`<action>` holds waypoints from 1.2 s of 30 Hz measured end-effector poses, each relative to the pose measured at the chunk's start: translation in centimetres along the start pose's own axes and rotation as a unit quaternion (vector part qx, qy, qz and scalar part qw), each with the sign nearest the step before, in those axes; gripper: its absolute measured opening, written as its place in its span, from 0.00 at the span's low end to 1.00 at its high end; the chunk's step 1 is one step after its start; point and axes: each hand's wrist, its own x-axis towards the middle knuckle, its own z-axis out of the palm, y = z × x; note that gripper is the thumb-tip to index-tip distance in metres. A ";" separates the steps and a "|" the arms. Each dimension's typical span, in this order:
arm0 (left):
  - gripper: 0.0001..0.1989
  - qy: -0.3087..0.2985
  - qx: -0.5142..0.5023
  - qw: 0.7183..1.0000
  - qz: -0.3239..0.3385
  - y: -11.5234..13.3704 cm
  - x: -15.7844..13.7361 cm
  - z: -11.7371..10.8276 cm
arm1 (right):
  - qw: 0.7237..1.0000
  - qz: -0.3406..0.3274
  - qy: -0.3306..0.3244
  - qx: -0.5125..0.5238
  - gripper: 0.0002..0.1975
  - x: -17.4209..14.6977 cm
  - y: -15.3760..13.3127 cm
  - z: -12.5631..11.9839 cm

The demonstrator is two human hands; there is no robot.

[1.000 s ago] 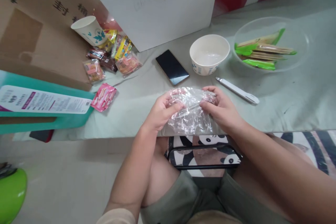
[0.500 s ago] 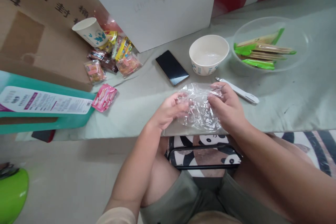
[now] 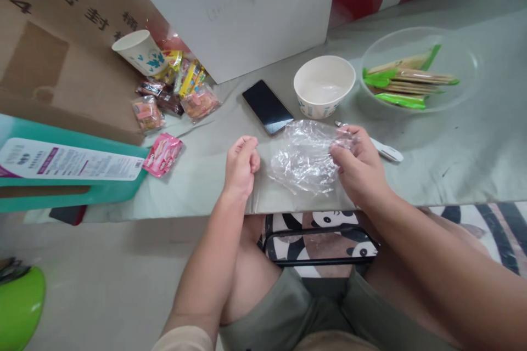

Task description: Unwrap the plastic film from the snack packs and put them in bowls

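Observation:
A crumpled clear plastic bag [image 3: 307, 159] hangs from my right hand [image 3: 360, 167], pinched between thumb and fingers at its right side, above the front of the table. Left of the bag and apart from it is my left hand [image 3: 241, 167], fingers curled closed; whatever is inside them, if anything, is hidden. Partly covered by my right hand, a slim white utility knife [image 3: 387, 152] lies on the cloth. Just behind the bag are a black phone [image 3: 267, 107] and a white paper bowl [image 3: 323, 85].
Wrapped sticks in green-ended packs lie in a clear plastic bowl [image 3: 473, 79] at right. Snack packets [image 3: 200, 101], a paper cup [image 3: 138, 52] and a pink packet [image 3: 163, 154] are at left, near a green container [image 3: 119, 189]. A white box [image 3: 247, 16] stands behind.
My left hand has let go of the bag and moved left, closing its fingers. The bag stays in my right hand and spreads out more loosely.

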 end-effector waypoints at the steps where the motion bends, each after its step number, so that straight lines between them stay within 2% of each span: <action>1: 0.16 -0.021 -0.014 1.000 -0.002 0.0 0.0 -0.1 | 1.000 0.013 -0.023 0.014 0.17 0.0 0.0 0.0; 3: 0.24 -0.099 -0.045 0.993 -0.046 -0.1 0.0 0.0 | 0.995 0.045 -0.077 0.042 0.17 -0.1 0.0 0.0; 5: 0.33 -0.195 -0.067 0.972 -0.116 -0.2 -0.3 0.2 | 0.990 0.065 -0.114 0.048 0.17 -0.2 -0.2 0.1; 7: 0.34 -0.252 -0.051 0.953 -0.162 -0.4 -0.5 0.6 | 0.989 0.062 -0.128 0.033 0.17 -0.3 -0.4 0.2; 9: 0.29 -0.247 -0.012 0.955 -0.162 -0.5 -0.7 0.9 | 0.990 0.058 -0.128 0.025 0.20 -0.4 -0.6 0.3; 11: 0.23 -0.204 0.017 0.971 -0.120 -0.5 -0.7 1.0 | 0.988 0.070 -0.134 0.031 0.27 -0.4 -0.7 0.3; 13: 0.22 -0.171 0.022 0.982 -0.072 -0.4 -0.6 1.0 | 0.981 0.100 -0.160 0.031 0.33 -0.4 -0.8 0.2; 14: 0.23 -0.165 0.018 0.985 -0.056 -0.3 -0.5 0.9 | 0.976 0.116 -0.182 0.023 0.31 -0.4 -0.9 0.2; 17: 0.25 -0.152 -0.013 0.988 -0.038 0.1 -0.3 0.5 | 0.965 0.123 -0.232 -0.019 0.15 -0.3 -1.0 0.0; 19: 0.26 -0.145 -0.046 0.987 -0.042 0.2 -0.3 0.2 | 0.969 0.097 -0.226 -0.032 0.14 -0.3 -1.1 -0.1; 22: 0.28 -0.179 -0.037 0.979 -0.092 0.0 -0.3 -0.1 | 0.975 0.076 -0.207 -0.030 0.12 -0.3 -1.0 -0.1; 26: 0.25 -0.260 0.072 0.952 -0.143 -0.3 -0.4 -0.4 | 0.979 0.083 -0.186 -0.023 0.11 -0.2 -0.7 -0.1; 28: 0.24 -0.277 0.089 0.947 -0.134 -0.5 -0.4 -0.4 | 0.981 0.083 -0.174 -0.016 0.11 -0.2 -0.7 0.0; 32: 0.24 -0.281 0.060 0.953 -0.096 -0.6 -0.4 -0.3 | 0.982 0.078 -0.173 -0.018 0.12 -0.2 -0.8 0.0; 36: 0.19 -0.247 0.073 0.963 -0.078 -0.7 -0.6 -0.2 | 0.982 0.077 -0.170 -0.033 0.11 -0.2 -0.9 0.0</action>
